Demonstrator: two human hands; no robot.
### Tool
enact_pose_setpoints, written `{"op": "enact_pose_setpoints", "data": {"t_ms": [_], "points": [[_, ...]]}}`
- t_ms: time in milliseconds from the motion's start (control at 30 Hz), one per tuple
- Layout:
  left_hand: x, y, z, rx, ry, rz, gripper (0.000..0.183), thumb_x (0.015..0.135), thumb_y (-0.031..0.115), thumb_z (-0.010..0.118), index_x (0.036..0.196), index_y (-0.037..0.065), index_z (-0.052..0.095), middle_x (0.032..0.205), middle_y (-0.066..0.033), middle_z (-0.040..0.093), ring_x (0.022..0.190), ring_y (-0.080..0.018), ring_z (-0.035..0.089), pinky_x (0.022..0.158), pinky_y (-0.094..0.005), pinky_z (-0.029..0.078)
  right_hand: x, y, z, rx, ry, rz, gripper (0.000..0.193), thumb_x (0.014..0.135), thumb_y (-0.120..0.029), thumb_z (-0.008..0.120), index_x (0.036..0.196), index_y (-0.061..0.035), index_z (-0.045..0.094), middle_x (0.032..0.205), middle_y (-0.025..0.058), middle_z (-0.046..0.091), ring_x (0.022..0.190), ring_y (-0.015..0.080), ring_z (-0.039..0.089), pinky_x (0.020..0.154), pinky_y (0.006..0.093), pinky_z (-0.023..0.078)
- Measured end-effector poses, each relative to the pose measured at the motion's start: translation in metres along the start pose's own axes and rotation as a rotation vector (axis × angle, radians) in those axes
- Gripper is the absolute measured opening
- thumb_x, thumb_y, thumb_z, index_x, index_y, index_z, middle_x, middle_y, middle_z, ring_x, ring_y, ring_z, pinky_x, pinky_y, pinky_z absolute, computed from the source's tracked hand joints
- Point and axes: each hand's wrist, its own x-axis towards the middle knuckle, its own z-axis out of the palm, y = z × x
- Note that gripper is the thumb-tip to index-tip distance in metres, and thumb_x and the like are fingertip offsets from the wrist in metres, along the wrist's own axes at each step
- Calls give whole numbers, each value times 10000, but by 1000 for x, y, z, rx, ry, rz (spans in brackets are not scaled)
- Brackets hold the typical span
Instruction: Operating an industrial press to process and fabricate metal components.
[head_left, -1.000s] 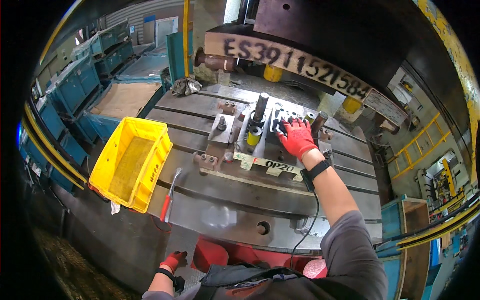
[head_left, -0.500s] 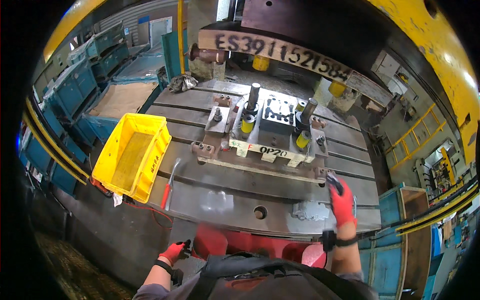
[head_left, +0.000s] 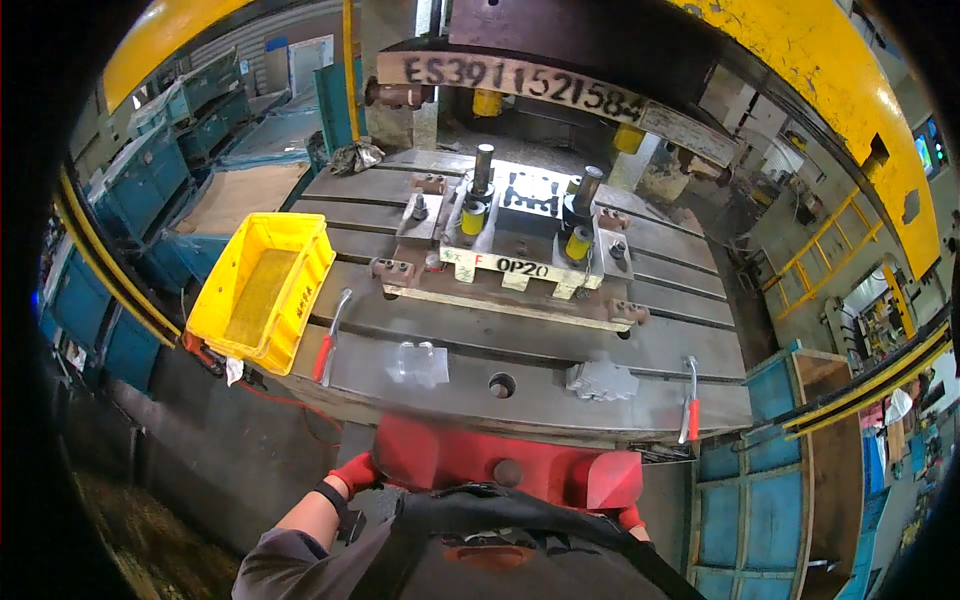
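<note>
In the head view, with a clock face centred on the picture, the person's red-gloved left hand (head_left: 352, 473) is at 7 o'clock, next to the left end of a red console (head_left: 465, 462) that spans the 6 o'clock edge. How far its grip is open, and whether it has hold of anything, cannot be told. The right hand (head_left: 632, 519) is at 5 o'clock, by the console's right end and mostly hidden behind it; its grip cannot be told either.

Beyond the console lies a slotted metal bench (head_left: 560, 345). On its near part, thin glossy sheets (head_left: 420, 365) lie between 7 and 8 o'clock, and grey flat pieces (head_left: 602, 381) overlap at 4. A red-handled tool (head_left: 325, 358) lies past 8 o'clock, and a second tool (head_left: 690, 415), also red-handled, at 4, farther out than the grey pieces.

A yellow bin (head_left: 320, 285) is tilted at 9 o'clock, its open top showing. Towards 12 and 1 stands a die set (head_left: 520, 268) with two upright dark posts (head_left: 484, 168) and a pale cut-out top (head_left: 533, 192). Above it is a lettered beam (head_left: 510, 85). Blue crates (head_left: 160, 165) are stacked at 10.
</note>
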Motion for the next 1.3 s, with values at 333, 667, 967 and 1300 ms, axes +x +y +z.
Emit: {"op": "enact_pose_setpoints", "data": {"t_ms": [333, 667, 967, 1300], "points": [[-16, 62, 16, 31, 138, -72, 230, 834, 188, 586, 1030, 70, 612, 760, -53, 619, 649, -137, 559, 550, -302, 456, 12, -10, 13, -50, -147, 10, 355, 887, -306, 499, 1030, 2, 603, 927, 94, 634, 859, 265, 591, 768, 368, 470], [8, 7, 10, 104, 114, -70, 363, 811, 348, 590, 965, 23, 640, 745, -111, 644, 611, -197, 592, 542, -333, 464, 17, -11, 39, -92, -214, 21, 361, 858, -315, 546, 987, 15, 614, 882, 107, 636, 824, 271, 597, 745, 370, 471], [16, 0, 7, 27, 67, -93, 372, 813, 354, 585, 932, 5, 636, 722, -106, 627, 600, -183, 590, 531, -315, 454, 17, -12, 23, -132, -227, 8, 370, 832, -323, 589, 948, 27, 625, 842, 119, 637, 792, 277, 602, 725, 372, 472], [6, -42, -25, 173, 29, 94, 391, 823, 365, 579, 975, 8, 635, 766, -101, 648, 648, -178, 609, 566, -317, 471, -11, -50, -24, -548, -99, -218, 385, 803, -331, 636, 905, 40, 637, 797, 132, 639, 757, 283, 608, 702, 375, 473]]}}
